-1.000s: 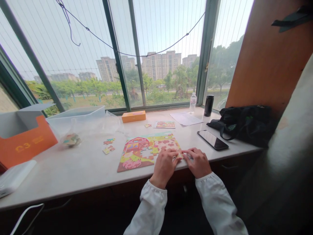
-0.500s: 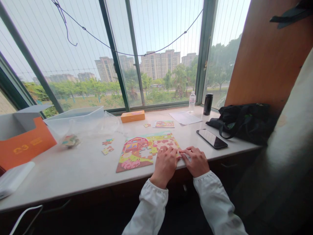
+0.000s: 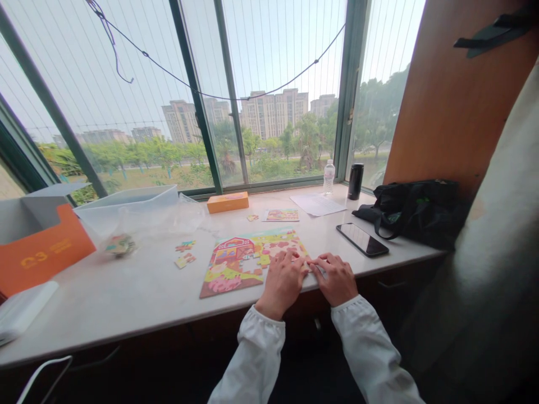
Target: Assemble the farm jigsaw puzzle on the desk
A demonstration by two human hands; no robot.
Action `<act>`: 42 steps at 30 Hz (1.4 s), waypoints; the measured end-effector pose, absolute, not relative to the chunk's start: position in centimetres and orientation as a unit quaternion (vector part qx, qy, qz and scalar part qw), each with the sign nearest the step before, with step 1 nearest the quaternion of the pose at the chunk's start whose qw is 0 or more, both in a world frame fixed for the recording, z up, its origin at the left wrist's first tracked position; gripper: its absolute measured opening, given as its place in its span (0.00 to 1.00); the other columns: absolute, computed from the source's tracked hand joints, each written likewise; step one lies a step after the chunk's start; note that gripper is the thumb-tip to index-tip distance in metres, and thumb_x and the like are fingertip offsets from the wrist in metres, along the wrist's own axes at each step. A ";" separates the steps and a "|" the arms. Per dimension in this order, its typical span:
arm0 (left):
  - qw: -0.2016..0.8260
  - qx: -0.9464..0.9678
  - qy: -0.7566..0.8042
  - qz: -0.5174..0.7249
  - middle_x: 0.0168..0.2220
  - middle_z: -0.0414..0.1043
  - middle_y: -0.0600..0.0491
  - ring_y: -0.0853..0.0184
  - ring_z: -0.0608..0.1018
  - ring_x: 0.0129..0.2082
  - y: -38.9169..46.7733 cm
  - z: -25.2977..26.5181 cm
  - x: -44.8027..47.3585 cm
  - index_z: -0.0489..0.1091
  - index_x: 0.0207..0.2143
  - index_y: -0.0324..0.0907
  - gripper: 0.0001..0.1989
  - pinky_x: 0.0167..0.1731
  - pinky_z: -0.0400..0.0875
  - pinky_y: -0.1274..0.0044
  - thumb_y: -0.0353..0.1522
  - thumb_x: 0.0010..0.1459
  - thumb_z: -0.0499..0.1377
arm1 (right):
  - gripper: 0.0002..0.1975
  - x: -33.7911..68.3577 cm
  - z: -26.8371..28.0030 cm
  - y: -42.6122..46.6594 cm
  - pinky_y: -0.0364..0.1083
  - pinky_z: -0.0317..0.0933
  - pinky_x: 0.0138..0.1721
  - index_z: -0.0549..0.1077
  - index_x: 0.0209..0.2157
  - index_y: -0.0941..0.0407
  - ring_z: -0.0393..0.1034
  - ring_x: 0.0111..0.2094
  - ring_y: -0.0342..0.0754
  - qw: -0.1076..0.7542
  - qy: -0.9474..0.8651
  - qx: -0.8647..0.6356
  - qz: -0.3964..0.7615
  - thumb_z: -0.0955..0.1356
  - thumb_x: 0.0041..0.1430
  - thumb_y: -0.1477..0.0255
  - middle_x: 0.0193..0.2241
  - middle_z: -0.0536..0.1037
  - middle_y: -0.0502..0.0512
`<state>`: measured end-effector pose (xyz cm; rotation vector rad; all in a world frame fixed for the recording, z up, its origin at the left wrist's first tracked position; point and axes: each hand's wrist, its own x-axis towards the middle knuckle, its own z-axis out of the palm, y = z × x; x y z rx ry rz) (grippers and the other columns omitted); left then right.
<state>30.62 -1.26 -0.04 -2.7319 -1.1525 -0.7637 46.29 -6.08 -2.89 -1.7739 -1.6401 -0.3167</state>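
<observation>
A farm-scene jigsaw puzzle (image 3: 231, 282) lies on the white counter, with a red barn, pigs and a spotted cow. Near its middle a gap shows where pieces are absent. My left hand (image 3: 283, 283) rests over its lower right part, fingers bent and closed down on it. At the right edge, my right hand (image 3: 338, 279) is closed too, thumb and forefinger at the border and nearly meeting the left fingertips. Whatever piece sits under the fingers is hidden. Loose puzzle pieces (image 3: 185, 260) lie to the left, and another puzzle piece (image 3: 252, 217) lies behind.
Behind the puzzle are a small picture card (image 3: 281, 215), an orange box (image 3: 228, 202) and a paper sheet (image 3: 319, 205). A phone (image 3: 362, 239), black bag (image 3: 415, 210), bottle (image 3: 329, 177) and black tumbler (image 3: 356, 182) stand right. Left are a plastic bin (image 3: 130, 199) and orange carton (image 3: 46, 247).
The view has shifted slightly. Both hands keep nearly the same place at the puzzle's right edge, and the loose pieces have not moved.
</observation>
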 end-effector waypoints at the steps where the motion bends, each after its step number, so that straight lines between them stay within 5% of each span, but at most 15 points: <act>1: 0.035 -0.891 -0.375 -0.252 0.51 0.69 0.49 0.59 0.69 0.50 -1.3 0.0 30.6 0.73 0.46 0.48 0.11 0.50 0.65 0.65 0.36 0.64 0.55 | 0.13 46.4 -3.1 -6.0 0.48 0.54 0.42 0.79 0.38 0.49 0.68 0.42 0.48 0.346 -0.631 -0.683 -0.124 0.63 0.66 0.63 0.40 0.77 0.53; 10: 0.009 -0.853 -0.389 -0.348 0.48 0.70 0.47 0.59 0.70 0.50 -1.6 -0.3 30.1 0.71 0.50 0.43 0.15 0.51 0.66 0.66 0.36 0.60 0.60 | 0.15 46.9 -4.4 -5.4 0.48 0.60 0.43 0.76 0.46 0.53 0.70 0.38 0.48 0.427 -0.603 -0.667 -0.099 0.63 0.64 0.65 0.38 0.78 0.55; 19: 0.020 -0.801 -0.428 -0.419 0.44 0.75 0.51 0.61 0.74 0.46 -3.7 1.5 26.7 0.72 0.47 0.46 0.12 0.47 0.68 0.68 0.37 0.66 0.52 | 0.15 48.0 -3.9 -7.4 0.47 0.64 0.36 0.76 0.42 0.55 0.69 0.34 0.47 0.579 -0.545 -0.604 -0.057 0.59 0.67 0.65 0.38 0.77 0.56; 24: 0.062 -0.746 -0.504 -0.431 0.43 0.77 0.51 0.60 0.76 0.45 -3.3 1.6 20.4 0.73 0.46 0.45 0.15 0.45 0.68 0.70 0.41 0.66 0.51 | 0.14 47.6 -4.3 -10.2 0.47 0.63 0.35 0.76 0.40 0.55 0.66 0.30 0.45 0.587 -0.531 -0.604 -0.093 0.63 0.65 0.62 0.34 0.76 0.53; 33: 0.085 -0.620 -0.695 -0.353 0.36 0.77 0.51 0.64 0.74 0.30 -2.0 2.5 8.6 0.75 0.42 0.46 0.19 0.26 0.57 0.78 0.45 0.64 0.49 | 0.19 47.4 -4.7 -11.4 0.46 0.63 0.35 0.76 0.37 0.55 0.68 0.30 0.48 0.583 -0.522 -0.619 -0.069 0.62 0.65 0.57 0.33 0.79 0.57; 42: 0.073 -0.583 -0.715 -0.379 0.26 0.71 0.51 0.64 0.70 0.28 -0.1 3.3 2.9 0.77 0.41 0.45 0.24 0.28 0.58 0.77 0.46 0.64 0.44 | 0.24 50.0 -0.3 -6.4 0.43 0.58 0.29 0.77 0.34 0.56 0.64 0.24 0.44 0.583 -0.529 -0.610 -0.091 0.58 0.65 0.54 0.24 0.75 0.52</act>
